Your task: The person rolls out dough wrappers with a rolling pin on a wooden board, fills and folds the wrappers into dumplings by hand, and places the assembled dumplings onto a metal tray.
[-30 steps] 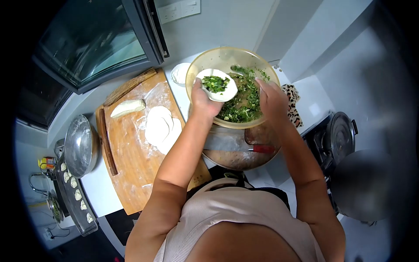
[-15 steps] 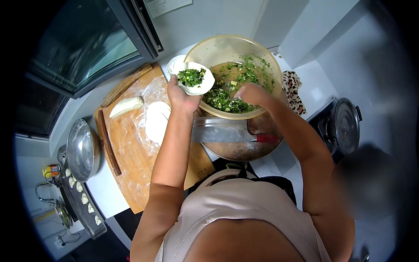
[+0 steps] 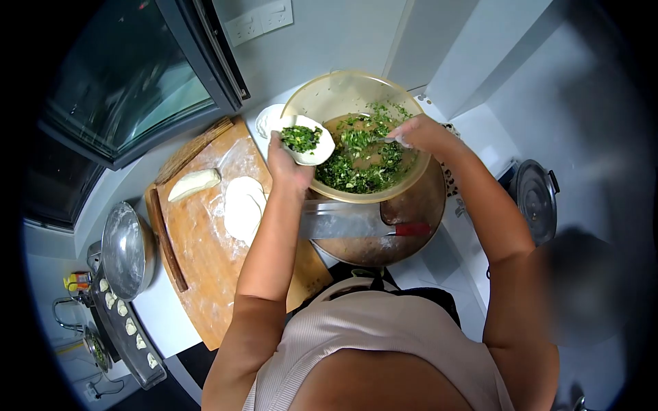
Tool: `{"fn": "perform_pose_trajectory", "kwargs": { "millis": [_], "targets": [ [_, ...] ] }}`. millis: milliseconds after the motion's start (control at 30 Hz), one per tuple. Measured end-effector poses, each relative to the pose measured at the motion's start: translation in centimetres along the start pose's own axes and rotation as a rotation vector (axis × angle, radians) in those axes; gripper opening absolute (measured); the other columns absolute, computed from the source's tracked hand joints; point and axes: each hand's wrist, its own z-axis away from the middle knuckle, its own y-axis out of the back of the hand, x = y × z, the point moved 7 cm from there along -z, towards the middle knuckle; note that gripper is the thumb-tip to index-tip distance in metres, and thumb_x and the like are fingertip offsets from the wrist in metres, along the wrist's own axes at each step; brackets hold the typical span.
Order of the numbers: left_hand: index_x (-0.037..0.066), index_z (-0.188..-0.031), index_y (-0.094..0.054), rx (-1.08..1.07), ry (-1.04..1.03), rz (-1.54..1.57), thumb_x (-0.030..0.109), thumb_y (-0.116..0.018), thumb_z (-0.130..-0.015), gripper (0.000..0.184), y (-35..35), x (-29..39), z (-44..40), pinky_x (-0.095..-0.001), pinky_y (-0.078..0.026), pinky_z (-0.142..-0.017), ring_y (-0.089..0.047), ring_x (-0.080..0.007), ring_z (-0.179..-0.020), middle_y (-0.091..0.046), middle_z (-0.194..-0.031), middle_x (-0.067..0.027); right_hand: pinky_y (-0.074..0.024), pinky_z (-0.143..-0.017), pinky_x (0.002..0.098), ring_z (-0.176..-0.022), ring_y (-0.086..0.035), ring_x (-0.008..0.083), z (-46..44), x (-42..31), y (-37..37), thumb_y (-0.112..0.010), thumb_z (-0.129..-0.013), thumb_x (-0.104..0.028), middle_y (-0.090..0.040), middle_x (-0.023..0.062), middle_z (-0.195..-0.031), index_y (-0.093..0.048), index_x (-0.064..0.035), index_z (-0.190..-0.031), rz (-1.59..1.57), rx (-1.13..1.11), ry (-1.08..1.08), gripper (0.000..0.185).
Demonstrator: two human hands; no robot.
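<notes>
Well, cupped dough disc (image 3: 321, 151) under leafy greens (image 3: 300, 138), near round bowl (image 3: 329, 90).

Wears pale pinkish-beige ribbed slvless top (image 3: 391, 318) w/ scooped neckline (image 3: 384, 347). Shows bit of blk clothing (image 3: 441, 301) approx. at waist. Has L hand (image 3: 290, 164) & R hand (image 3: 423, 133) bare, ditto arms (image 3: 271, 246).

One head-worn camera, facing forward and steeply down.
Close view from above the shirt (image 3: 384, 318), past both arms (image 3: 269, 240), over the bowl (image 3: 353, 89) to the wall (image 3: 329, 41).
</notes>
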Motion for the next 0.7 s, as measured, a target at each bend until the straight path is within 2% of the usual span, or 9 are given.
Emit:
{"fn": "perform_pose_trajectory", "kwargs": {
  "millis": [67, 200, 300, 400, 500, 700],
  "targets": [
    [0.005, -0.129, -0.047, 0.004, 0.043, 0.0, 0.037, -0.028, -0.101, 0.047, 0.0, -1.7, -0.1, -0.0476, -0.039, -0.104, -0.051, -0.031, -0.118, -0.053, -0.129, -0.0143, -0.041, -0.06, 0.023, -0.065, -0.053, 0.0101, 0.0, -0.4, 1.0, -0.056, -0.077, -0.005, -0.063, 0.0017, -0.074, -0.073, -0.0041, -0.098, -0.103, 0.045, -0.029, 0.027],
    [0.004, -0.132, -0.043, -0.035, 0.154, 0.039, 0.038, -0.025, -0.101, 0.05, -2.0, -4.8, 1.3, -0.0479, -0.037, -0.106, -0.049, -0.0321, -0.121, -0.049, -0.133, -0.0163, -0.0438, -0.061, 0.0271, -0.066, -0.054, 0.0102, 0.7, -1.6, 0.6, -0.055, -0.082, -0.008, -0.064, 0.0034, -0.074, -0.071, -0.0031, -0.102, -0.166, 0.147, 0.047, 0.026],
    [0.002, -0.131, -0.043, -0.063, 0.199, 0.098, 0.039, -0.024, -0.101, 0.051, -3.5, -6.2, 2.1, -0.048, -0.038, -0.105, -0.05, -0.0328, -0.119, -0.05, -0.131, -0.0172, -0.046, -0.062, 0.031, -0.065, -0.057, 0.0155, 3.2, -4.3, -0.5, -0.053, -0.085, -0.008, -0.063, 0.0087, -0.073, -0.07, -0.0054, -0.105, 0.272, 0.433, 0.42, 0.026],
    [0.002, -0.131, -0.043, -0.086, 0.19, 0.112, 0.038, -0.024, -0.101, 0.051, -4.5, -6.4, 2.3, -0.0481, -0.038, -0.105, -0.051, -0.0329, -0.118, -0.051, -0.13, -0.0174, -0.0456, -0.059, 0.041, -0.064, -0.056, 0.0332, 5.9, -5.3, -2.6, -0.056, -0.082, -0.003, -0.055, 0.016, -0.07, -0.069, -0.0092, -0.104, 0.377, 0.681, 0.644, 0.027],
    [0.002, -0.13, -0.043, -0.091, 0.149, 0.1, 0.039, -0.024, -0.101, 0.051, -5.5, -5.9, 2.7, -0.0495, -0.039, -0.104, -0.051, -0.0334, -0.118, -0.051, -0.128, -0.0177, -0.0451, -0.06, 0.0379, -0.066, -0.056, 0.0304, 7.9, -5.4, -4.5, -0.055, -0.084, -0.001, -0.053, 0.0132, -0.073, -0.066, -0.0084, -0.113, 0.423, 0.729, 0.624, 0.032],
    [0.001, -0.129, -0.043, -0.078, 0.164, 0.078, 0.039, -0.024, -0.101, 0.051, -6.1, -5.9, 2.9, -0.0505, -0.04, -0.102, -0.051, -0.034, -0.116, -0.052, -0.127, -0.0186, -0.0463, -0.061, 0.0384, -0.07, -0.055, 0.0261, 7.8, -4.0, -6.3, -0.06, -0.078, 0.0, -0.052, 0.0058, -0.079, -0.064, -0.0144, -0.118, 0.54, 0.827, 0.744, 0.043]
  ]
}}
